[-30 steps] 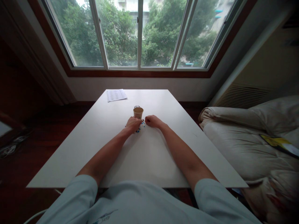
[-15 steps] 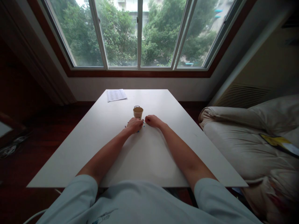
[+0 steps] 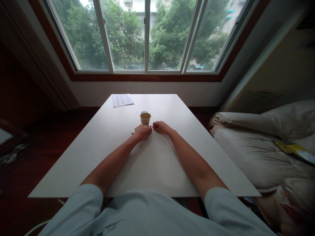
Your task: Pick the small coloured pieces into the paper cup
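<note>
A brown paper cup (image 3: pixel 145 118) stands upright near the middle of the table, just beyond my hands. My left hand (image 3: pixel 143 131) reaches in front of it, back of the hand up, fingers curled and pointing right. Small dark and coloured bits (image 3: pixel 133 133) lie beside and partly under that hand, too tiny to name. My right hand (image 3: pixel 161 127) rests on its side to the right of the cup, fingers closed. Its fingertips are close to those of my left hand. What either hand holds is too small or too hidden to make out.
The white table (image 3: pixel 157 164) runs toward the window. Printed sheets (image 3: pixel 123 100) lie at its far left corner. Behind the cup is a small dark looped item (image 3: pixel 144 112). A padded beige sofa (image 3: pixel 261 144) stands at the right.
My left hand has shifted slightly to the right, closer to my right hand, and more bits show at its left. The right hand and the cup stay put.
</note>
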A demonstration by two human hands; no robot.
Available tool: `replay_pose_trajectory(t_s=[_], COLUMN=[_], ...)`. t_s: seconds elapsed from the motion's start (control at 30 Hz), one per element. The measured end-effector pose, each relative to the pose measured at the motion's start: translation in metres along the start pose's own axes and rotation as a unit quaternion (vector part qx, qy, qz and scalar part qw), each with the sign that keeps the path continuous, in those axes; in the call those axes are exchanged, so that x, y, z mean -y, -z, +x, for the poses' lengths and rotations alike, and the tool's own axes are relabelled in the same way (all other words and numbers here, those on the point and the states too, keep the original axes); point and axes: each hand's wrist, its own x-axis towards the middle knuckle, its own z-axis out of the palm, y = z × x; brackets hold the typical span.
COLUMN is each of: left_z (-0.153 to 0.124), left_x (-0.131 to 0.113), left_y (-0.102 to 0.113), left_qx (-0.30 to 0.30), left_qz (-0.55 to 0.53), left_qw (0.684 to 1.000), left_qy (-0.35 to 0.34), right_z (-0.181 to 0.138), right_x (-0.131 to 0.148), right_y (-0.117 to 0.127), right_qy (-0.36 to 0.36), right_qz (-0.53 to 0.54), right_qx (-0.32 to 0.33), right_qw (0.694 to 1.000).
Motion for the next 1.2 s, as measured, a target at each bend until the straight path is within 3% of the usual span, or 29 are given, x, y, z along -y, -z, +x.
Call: replay_pose_trajectory(t_s=[0.43,0.7,1.2], left_z=[0.0,-0.001,-0.003], left_x=[0.001,0.001,-0.002], left_y=[-0.004,-0.002,0.0], left_qx=[-0.014,0.002,0.014], left_qz=[-0.011,-0.016,-0.046], left_qw=[1.0,1.0,0.999], left_qy=[0.019,0.018,0.026], right_z=[0.004,0.003,0.001], right_x=[-0.013,-0.017,-0.024], right_y=[-0.009,-0.008,-0.01], right_qy=[-0.005,-0.002,-0.003], right_qz=[0.046,0.08,0.11], right_qx=[-0.049,-0.018,-0.039], right_qw=[0.998,0.997,0.993])
